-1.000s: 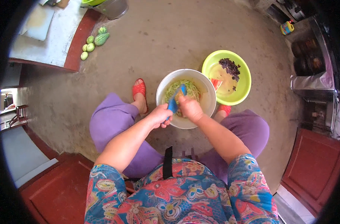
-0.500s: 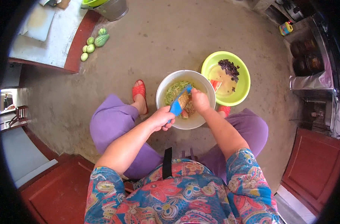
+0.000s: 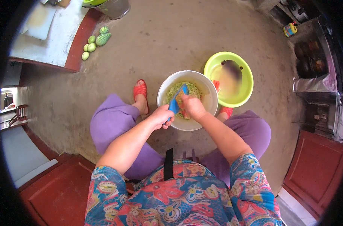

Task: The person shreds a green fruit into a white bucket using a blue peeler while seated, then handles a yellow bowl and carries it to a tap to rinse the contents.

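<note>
A blue-framed grater (image 3: 173,106) slants over a large pale metal basin (image 3: 163,84) between my feet. My left hand (image 3: 162,116) is closed around the grater's lower end. My right hand (image 3: 194,107) has its fingers curled against the grating face; whatever they hold is hidden beneath them. Pale green shreds (image 3: 194,90) lie in the basin, with some reddish pieces below the grater. Touching the basin on the right is a lime-green tub (image 3: 247,90) with a red and white piece (image 3: 216,85) at its left rim and a dark heap inside, now blurred.
Several round green gourds or melons (image 3: 91,47) lie on the floor beside a white-topped counter (image 3: 58,45). A metal bucket (image 3: 117,9) stands at the far left. Red cabinet doors (image 3: 315,169) are at the right, and a yellow bottle (image 3: 289,29) sits at the far right.
My right hand has slid down and left along the grater, covering more of its face. The grater has turned slightly steeper, its far end shifting left.
</note>
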Available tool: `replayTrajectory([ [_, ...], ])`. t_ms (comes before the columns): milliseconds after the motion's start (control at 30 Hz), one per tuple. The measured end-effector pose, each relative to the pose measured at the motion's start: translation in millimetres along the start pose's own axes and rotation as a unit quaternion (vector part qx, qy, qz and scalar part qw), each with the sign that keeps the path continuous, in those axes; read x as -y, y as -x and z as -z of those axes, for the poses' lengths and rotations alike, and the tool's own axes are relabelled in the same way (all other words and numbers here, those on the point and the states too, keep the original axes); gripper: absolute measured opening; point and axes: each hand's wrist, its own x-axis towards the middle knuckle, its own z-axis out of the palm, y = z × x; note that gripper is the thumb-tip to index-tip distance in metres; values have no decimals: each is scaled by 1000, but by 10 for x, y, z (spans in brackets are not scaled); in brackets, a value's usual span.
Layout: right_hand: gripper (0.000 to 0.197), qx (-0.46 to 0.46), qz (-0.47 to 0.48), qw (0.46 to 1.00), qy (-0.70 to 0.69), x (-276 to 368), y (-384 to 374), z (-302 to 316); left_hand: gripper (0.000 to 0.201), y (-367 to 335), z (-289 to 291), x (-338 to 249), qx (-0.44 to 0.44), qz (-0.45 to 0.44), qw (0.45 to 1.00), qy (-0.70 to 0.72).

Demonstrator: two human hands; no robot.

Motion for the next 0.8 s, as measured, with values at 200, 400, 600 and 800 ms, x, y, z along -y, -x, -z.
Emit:
replayTrajectory([
  [200,17,-4,-75,997,5,-33,-18,-35,13,2,-81,10,-6,-2,1000,-15],
  [400,15,-30,-131,989,53,-285,-103,-42,12,29,-94,-12,-16,-12,1000,-12],
  [600,22,237,-205,933,180,-424,-82,-251,15,5,14,-66,-54,-22,998,-15],
  [800,30,434,-263,854,114,-525,-385,-843,20,56,-51,-151,-69,-83,984,-141],
])
